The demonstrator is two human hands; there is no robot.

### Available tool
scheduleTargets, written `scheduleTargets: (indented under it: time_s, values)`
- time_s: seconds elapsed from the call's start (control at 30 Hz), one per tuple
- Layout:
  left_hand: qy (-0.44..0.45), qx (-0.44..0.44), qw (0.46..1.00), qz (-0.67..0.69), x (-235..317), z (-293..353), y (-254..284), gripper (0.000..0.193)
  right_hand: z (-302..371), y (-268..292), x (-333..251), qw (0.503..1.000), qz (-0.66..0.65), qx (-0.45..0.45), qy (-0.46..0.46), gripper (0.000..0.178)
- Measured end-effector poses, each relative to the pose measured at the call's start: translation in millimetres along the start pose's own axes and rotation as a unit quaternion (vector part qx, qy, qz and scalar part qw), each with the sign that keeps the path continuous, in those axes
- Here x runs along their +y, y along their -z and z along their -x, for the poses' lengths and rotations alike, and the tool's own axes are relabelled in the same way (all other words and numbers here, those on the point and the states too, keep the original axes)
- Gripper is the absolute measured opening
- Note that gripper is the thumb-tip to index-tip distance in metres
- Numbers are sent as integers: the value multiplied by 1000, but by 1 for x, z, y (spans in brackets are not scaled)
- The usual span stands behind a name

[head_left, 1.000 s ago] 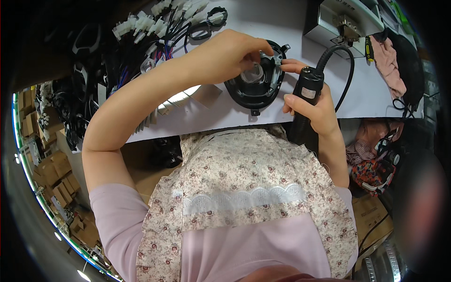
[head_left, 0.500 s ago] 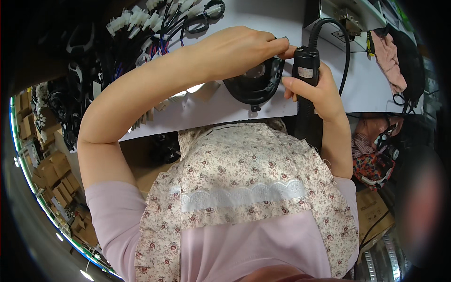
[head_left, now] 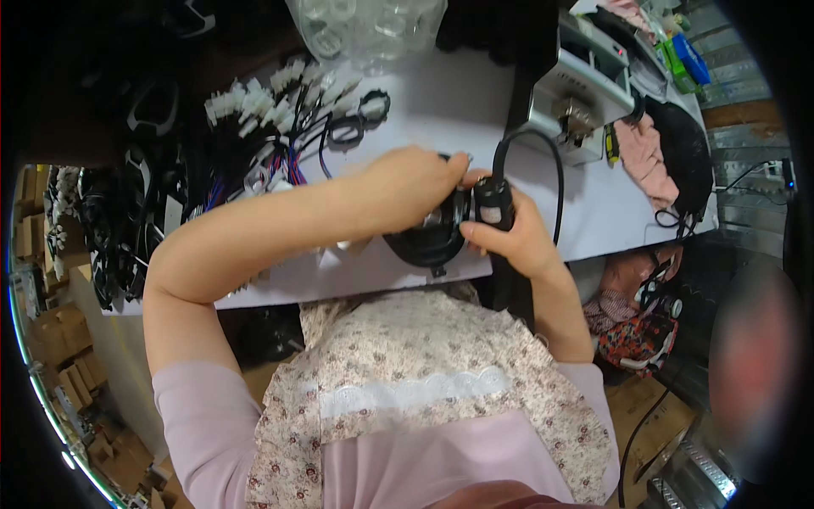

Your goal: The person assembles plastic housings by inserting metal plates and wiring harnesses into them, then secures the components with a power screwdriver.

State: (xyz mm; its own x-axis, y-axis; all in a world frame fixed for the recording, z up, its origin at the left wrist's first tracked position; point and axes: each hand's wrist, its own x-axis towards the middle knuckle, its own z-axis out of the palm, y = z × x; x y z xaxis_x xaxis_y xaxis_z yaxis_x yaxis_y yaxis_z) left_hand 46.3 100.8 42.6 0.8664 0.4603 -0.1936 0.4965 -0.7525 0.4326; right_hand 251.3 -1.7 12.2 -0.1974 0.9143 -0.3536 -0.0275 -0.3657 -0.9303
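Note:
My left hand point(head_left: 420, 182) reaches across from the left, its fingers closed at the far edge of a curved black plastic housing point(head_left: 426, 248). That hand covers much of the housing, which lies near the front edge of the white table. In my right hand point(head_left: 519, 233) is a black corded electric screwdriver point(head_left: 492, 204), held upright along the housing's right side. The right thumb and fingers bend toward the housing, touching or nearly touching its rim. I cannot make out the screwdriver's tip, nor any small piece between the left fingertips.
A bundle of cables with white connectors point(head_left: 254, 106) and black-handled scissors point(head_left: 360, 119) lie left of my hands. A clear plastic bag point(head_left: 365, 38) stands at the back. To the right are a white metal box point(head_left: 572, 97), a pink cloth point(head_left: 649, 165) and the screwdriver's looping cord point(head_left: 560, 182).
The whole view has shifted, so the table, hands and housing appear lower and further left, and more of the back shows. Both hands stay at the housing with much the same grip.

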Motion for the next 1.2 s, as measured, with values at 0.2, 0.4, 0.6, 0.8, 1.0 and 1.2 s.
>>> scheduleTargets:
  time_s: [0.2, 0.4, 0.6, 0.8, 1.0, 1.2]
  values:
    - [-16, 92, 995, -24, -5, -9, -4, 40, 3, 7, 8, 998, -26, -30, 50, 55]
    - [-9, 315, 948, -40, -60, -160, 83, 35, 5, 15, 4, 996, -71, -55, -1, 56]
    - [173, 393, 888, -163, -139, -288, 118, 65, 1, 5, 10, 996, 19, -50, 67, 52]
    - [176, 151, 955, -183, -68, -230, 125, 80, 6, 10, 10, 993, 71, -22, 97, 51]
    - [145, 140, 971, -125, -60, -193, 93, 68, 6, 7, 9, 989, 109, -27, 98, 53]
    - [83, 168, 970, -152, -49, -152, 58, 54, 10, 7, 14, 987, 106, -35, 112, 58]
